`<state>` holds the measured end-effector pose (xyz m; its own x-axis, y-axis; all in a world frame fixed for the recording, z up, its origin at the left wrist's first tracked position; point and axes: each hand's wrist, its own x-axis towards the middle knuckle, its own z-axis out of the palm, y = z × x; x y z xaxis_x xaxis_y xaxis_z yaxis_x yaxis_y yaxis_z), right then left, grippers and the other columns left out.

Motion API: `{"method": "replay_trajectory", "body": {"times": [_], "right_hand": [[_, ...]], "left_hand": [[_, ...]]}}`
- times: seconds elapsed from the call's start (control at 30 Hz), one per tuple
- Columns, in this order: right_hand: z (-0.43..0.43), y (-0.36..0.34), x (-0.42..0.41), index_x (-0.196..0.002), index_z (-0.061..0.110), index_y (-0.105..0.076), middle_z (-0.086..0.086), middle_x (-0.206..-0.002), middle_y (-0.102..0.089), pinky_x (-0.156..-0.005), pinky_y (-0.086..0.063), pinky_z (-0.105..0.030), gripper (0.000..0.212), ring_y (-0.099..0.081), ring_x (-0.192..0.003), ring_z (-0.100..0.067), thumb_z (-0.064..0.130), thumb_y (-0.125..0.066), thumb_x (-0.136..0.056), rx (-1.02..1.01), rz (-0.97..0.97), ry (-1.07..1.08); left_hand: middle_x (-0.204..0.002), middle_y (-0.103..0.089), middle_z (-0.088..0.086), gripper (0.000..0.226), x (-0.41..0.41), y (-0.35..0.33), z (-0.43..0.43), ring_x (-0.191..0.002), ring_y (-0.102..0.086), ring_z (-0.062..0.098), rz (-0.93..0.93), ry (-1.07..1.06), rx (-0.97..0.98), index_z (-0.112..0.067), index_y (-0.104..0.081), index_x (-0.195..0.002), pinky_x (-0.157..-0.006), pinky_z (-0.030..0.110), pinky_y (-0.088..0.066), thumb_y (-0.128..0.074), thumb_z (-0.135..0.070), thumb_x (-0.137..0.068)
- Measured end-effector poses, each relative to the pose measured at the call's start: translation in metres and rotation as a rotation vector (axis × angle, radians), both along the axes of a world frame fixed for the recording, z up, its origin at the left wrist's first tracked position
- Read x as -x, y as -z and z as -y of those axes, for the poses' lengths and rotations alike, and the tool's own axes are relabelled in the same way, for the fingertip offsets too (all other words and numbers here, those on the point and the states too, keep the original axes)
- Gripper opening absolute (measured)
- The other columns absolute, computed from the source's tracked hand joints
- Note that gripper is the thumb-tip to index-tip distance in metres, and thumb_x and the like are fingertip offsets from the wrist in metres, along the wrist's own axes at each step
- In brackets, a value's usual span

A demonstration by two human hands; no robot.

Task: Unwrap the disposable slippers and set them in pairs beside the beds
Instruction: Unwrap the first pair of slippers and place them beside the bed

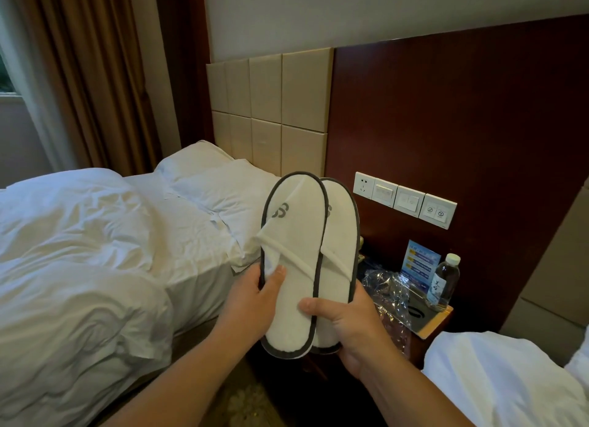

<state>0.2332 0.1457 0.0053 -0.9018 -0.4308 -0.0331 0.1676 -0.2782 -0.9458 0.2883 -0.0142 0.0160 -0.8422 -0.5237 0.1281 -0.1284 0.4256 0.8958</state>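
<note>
As left hand (250, 304) and right hand (349, 329) grip them, the slippers (294, 235) overlap.

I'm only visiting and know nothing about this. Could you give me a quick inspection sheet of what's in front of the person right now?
Surface: small wooden bedside table between two beds, partly covered.
Job's things: two white towelling slippers with dark grey edging, unwrapped, overlapping, held up in the air.
Clutter: crumpled clear plastic wrapper, clear plastic water bottle and blue printed card on the table.
Grips: left hand and right hand both hold the slippers' lower halves, thumbs in front.
Cables: nothing seen.
Surroundings: rumpled white bed, second white bed, white wall switch panel, brown curtain.
</note>
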Motion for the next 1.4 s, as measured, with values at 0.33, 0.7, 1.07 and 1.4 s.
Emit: {"method": "replay_trajectory", "body": {"times": [0.33,0.7,1.07,1.4], "right_hand": [[0.0,0.007,-0.002,-0.107,0.03,-0.063,0.003,-0.095,-0.077,-0.069,-0.061,-0.038,0.069,-0.075,-0.085,-0.019,0.0,-0.09,-0.05,-0.098,-0.008,0.088],[0.012,-0.002,-0.01,-0.109,0.03,-0.062,0.004,-0.094,-0.077,-0.066,-0.061,-0.037,0.065,-0.075,-0.082,-0.016,-0.003,-0.084,-0.058,-0.069,-0.1,0.148],[0.02,0.0,-0.009,-0.105,0.034,-0.062,0.007,-0.092,-0.077,-0.057,-0.059,-0.029,0.064,-0.074,-0.08,-0.013,0.003,-0.086,-0.054,-0.081,-0.037,0.113],[0.032,-0.013,-0.016,-0.108,0.037,-0.062,0.007,-0.093,-0.077,-0.062,-0.061,-0.035,0.067,-0.074,-0.08,-0.013,0.003,-0.086,-0.056,-0.067,-0.094,0.092]], "left_hand": [[-0.044,-0.051,-0.002,0.03,0.009,-0.032,0.048,-0.039,-0.041,0.013,0.359,-0.203,0.061,-0.015,-0.055,-0.079,-0.047,0.024,-0.036,-0.044,-0.03,-0.102],[-0.061,-0.073,-0.002,0.007,-0.003,-0.039,-0.019,-0.04,-0.061,0.01,0.111,0.042,-0.175,-0.033,-0.053,-0.105,-0.04,0.019,-0.045,-0.05,-0.029,-0.099],[-0.109,-0.068,-0.025,0.048,0.001,-0.038,-0.013,-0.1,-0.064,-0.008,-0.3,0.134,-0.036,-0.056,-0.06,-0.108,-0.077,0.013,-0.052,-0.045,-0.01,-0.102],[-0.103,-0.05,-0.025,0.023,0.014,-0.026,0.009,-0.097,-0.051,-0.006,-0.334,0.138,0.55,-0.041,-0.048,-0.117,-0.084,0.01,-0.039,-0.044,-0.026,-0.1]]}}
